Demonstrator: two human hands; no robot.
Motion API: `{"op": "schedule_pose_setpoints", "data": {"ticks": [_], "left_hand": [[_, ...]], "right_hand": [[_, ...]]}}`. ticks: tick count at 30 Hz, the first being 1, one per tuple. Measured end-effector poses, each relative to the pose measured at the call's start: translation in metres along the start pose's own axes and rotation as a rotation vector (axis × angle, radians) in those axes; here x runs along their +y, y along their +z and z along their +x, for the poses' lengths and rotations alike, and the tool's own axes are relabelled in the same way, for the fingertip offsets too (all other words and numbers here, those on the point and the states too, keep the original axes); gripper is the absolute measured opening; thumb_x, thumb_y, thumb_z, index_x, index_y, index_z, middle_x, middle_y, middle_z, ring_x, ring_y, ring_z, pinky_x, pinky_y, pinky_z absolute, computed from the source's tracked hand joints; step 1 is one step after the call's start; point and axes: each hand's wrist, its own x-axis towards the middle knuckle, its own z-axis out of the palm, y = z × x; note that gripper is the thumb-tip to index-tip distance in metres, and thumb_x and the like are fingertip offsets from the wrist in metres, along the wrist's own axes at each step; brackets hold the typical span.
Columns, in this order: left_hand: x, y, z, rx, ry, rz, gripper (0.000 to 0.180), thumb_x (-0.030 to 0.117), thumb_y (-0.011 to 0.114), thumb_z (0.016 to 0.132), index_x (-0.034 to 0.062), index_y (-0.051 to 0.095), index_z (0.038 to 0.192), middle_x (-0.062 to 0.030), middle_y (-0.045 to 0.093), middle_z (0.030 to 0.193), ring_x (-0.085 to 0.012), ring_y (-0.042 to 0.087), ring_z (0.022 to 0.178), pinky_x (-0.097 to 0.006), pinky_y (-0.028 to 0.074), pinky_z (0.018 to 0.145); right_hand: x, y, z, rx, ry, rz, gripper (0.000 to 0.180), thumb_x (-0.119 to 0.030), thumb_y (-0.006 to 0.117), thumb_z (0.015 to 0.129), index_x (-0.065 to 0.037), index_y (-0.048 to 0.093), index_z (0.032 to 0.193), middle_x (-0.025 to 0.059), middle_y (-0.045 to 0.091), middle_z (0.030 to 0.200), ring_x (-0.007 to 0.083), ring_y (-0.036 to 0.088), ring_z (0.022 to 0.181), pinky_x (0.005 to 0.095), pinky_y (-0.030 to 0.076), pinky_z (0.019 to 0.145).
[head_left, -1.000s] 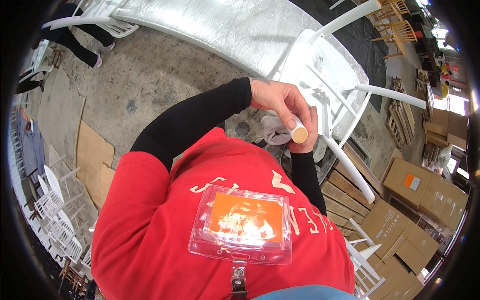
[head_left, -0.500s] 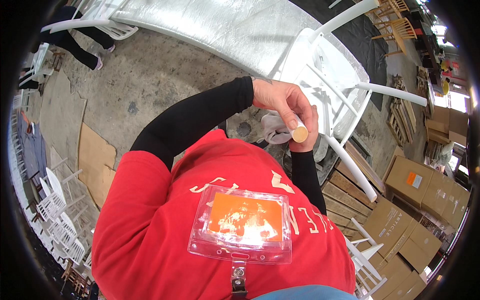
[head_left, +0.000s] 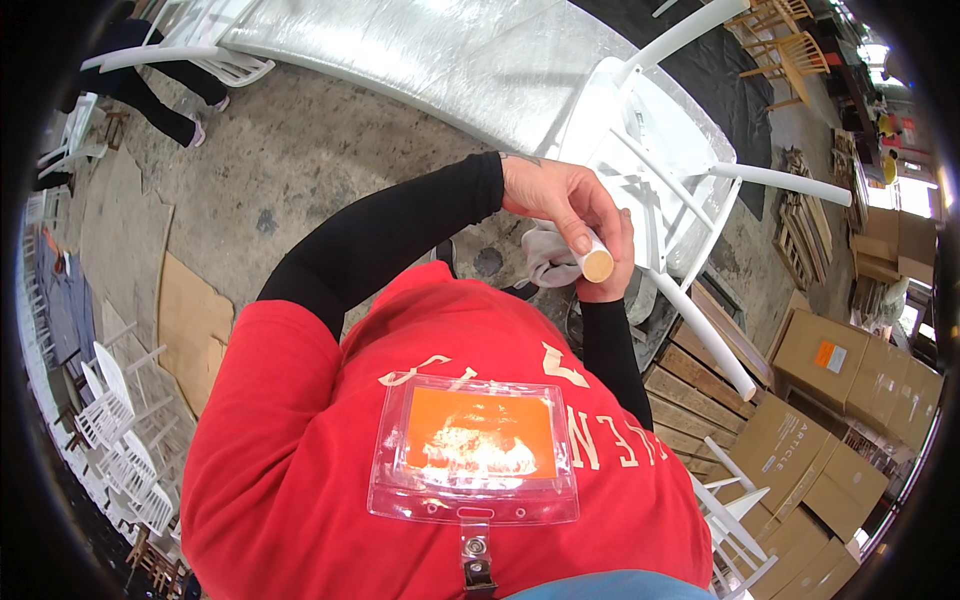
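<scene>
A white chair (head_left: 640, 140) lies upside down on a plastic-covered table, its legs pointing up and outward. My left hand (head_left: 565, 200) reaches across from the left, thumb and fingers closed round a white chair leg with a round, bare-wood end (head_left: 597, 266) facing me. Where this leg meets the chair is hidden behind my hands. From the other side my right hand (head_left: 608, 285) wraps the same leg, most of its fingers out of sight. A bunched grey cloth (head_left: 550, 255) hangs beside the leg, under my left hand; which hand holds it is unclear.
The table (head_left: 400, 50) is wrapped in shiny film. Cardboard boxes (head_left: 850, 370) and a wooden pallet (head_left: 690, 400) stand at the right. White chairs (head_left: 125, 440) crowd the left, near flat cardboard (head_left: 190, 320). Another person's legs (head_left: 165, 100) show at the far left.
Both hands stay closed on the chair leg, almost unmoved. The badge on my chest has shifted slightly left, and the view has moved a little.
</scene>
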Motion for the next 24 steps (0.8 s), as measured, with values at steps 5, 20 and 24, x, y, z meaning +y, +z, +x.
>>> {"op": "schedule_pose_setpoints", "data": {"ticks": [5,20,24], "left_hand": [[0.001,0.001,0.001,-0.007,0.0,-0.011,0.038,0.012,0.085,0.078,0.0003,0.073,0.112,-0.0079,0.073,0.107,-0.0161,0.067,0.101,-0.032,0.051,0.094],[0.0,0.006,-0.002,0.017,0.029,0.059,0.033,0.014,0.082,0.081,0.0002,0.073,0.11,-0.0077,0.073,0.106,-0.0157,0.065,0.102,-0.031,0.05,0.094],[0.007,0.02,0.006,0.03,0.016,0.124,0.03,0.021,0.076,0.09,-0.001,0.072,0.109,-0.0079,0.072,0.105,-0.0148,0.065,0.102,-0.03,0.049,0.094]], "right_hand": [[0.0,0.001,0.0,0.017,-0.017,0.029,0.046,-0.041,0.042,0.106,0.0,0.061,0.096,0.0072,0.063,0.088,0.0179,0.065,0.079,0.0337,0.052,0.071],[0.004,-0.004,0.004,-0.055,-0.138,-0.255,0.05,-0.037,0.04,0.106,0.002,0.064,0.087,0.0084,0.067,0.082,0.0166,0.065,0.074,0.034,0.052,0.067],[0.009,-0.009,0.004,-0.043,-0.237,-0.268,0.05,-0.037,0.038,0.107,0.005,0.065,0.098,0.0098,0.069,0.092,0.0177,0.066,0.078,0.0342,0.053,0.07]]}}
